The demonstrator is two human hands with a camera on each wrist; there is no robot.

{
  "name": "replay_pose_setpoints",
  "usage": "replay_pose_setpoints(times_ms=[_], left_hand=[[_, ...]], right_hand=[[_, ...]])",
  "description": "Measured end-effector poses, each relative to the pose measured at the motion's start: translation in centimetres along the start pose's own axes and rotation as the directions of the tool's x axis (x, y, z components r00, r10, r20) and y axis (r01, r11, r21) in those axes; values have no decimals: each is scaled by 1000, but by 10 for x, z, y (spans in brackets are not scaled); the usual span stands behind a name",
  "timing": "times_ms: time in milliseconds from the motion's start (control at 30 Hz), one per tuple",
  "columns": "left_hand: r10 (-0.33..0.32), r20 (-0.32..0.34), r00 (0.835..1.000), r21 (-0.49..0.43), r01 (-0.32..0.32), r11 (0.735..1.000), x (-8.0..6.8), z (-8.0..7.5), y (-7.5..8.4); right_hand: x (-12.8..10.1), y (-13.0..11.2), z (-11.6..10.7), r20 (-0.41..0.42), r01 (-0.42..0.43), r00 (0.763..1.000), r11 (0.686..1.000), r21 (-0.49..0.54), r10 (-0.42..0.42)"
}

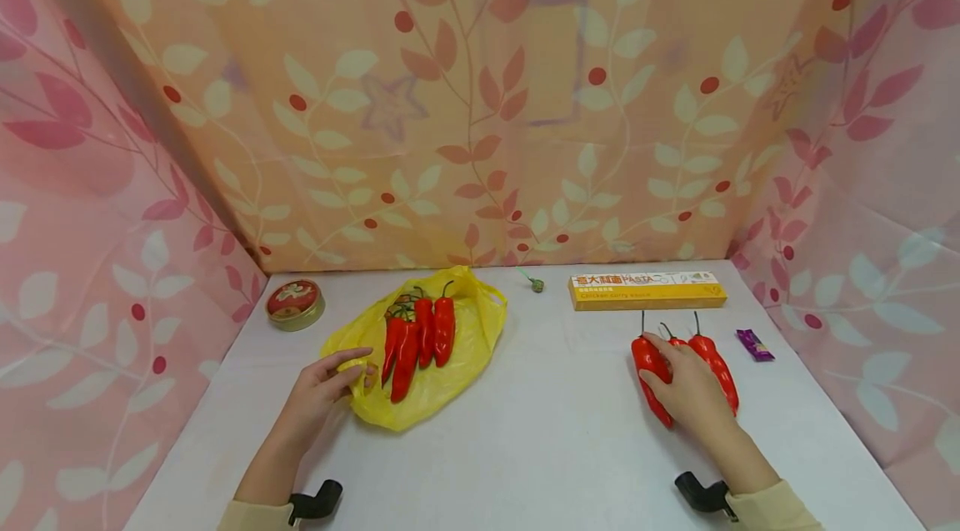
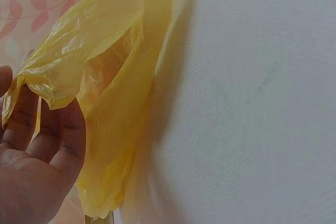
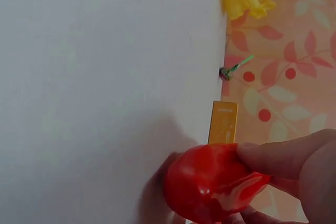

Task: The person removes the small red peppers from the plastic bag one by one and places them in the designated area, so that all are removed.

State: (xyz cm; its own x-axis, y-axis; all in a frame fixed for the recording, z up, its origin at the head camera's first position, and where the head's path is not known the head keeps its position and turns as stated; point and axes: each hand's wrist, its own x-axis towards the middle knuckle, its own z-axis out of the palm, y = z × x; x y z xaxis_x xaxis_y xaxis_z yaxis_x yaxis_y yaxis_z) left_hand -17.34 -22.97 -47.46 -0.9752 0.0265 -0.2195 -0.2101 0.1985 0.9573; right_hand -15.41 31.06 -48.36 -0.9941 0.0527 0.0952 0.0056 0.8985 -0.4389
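A yellow plastic bag (image 1: 474,339) lies spread out left of the middle, with several red chili peppers (image 1: 406,356) on it, stems pointing away. At its left edge my left hand (image 1: 318,389) pinches the plastic (image 2: 58,80) between thumb and fingers. Over on the right, my right hand (image 1: 693,389) grips a red chili pepper (image 1: 649,360) from above, thumb on its left side. In the right wrist view this pepper (image 3: 210,182) shows its rounded end. More red peppers (image 1: 716,364) are beside and under that hand, partly hidden by it.
A yellow pasta box (image 1: 647,298) stands behind the right-hand peppers. To their right lies a small purple packet (image 1: 754,345). A round tin (image 1: 295,304) sits at the back left, and a small green wrapped lollipop (image 1: 536,285) near the back edge. Patterned cloth walls enclose the white table (image 1: 540,448).
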Motion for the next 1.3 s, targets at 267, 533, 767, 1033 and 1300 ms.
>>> replay_pose_setpoints(times_ms=[267,533,767,1033,1300], left_hand=[[-4,7,1000,6,4,1000,0,-1,1],[-6,9,1000,-9,6,1000,0,-3,-2],[-4,1,1000,-15,4,1000,-1,-3,-1],[10,12,1000,-19,-10,1000,-2,-5,0],[20,12,1000,-24,-19,1000,-2,-3,-2]], right_hand=[[0,3,-3,-21,-1,1000,995,-99,-2],[2,10,-2,-26,-17,1000,995,-100,14],[4,13,-2,-12,-15,1000,995,-95,14],[11,1,-15,20,-13,1000,999,-42,14],[19,-37,-25,0,83,997,991,105,-83]])
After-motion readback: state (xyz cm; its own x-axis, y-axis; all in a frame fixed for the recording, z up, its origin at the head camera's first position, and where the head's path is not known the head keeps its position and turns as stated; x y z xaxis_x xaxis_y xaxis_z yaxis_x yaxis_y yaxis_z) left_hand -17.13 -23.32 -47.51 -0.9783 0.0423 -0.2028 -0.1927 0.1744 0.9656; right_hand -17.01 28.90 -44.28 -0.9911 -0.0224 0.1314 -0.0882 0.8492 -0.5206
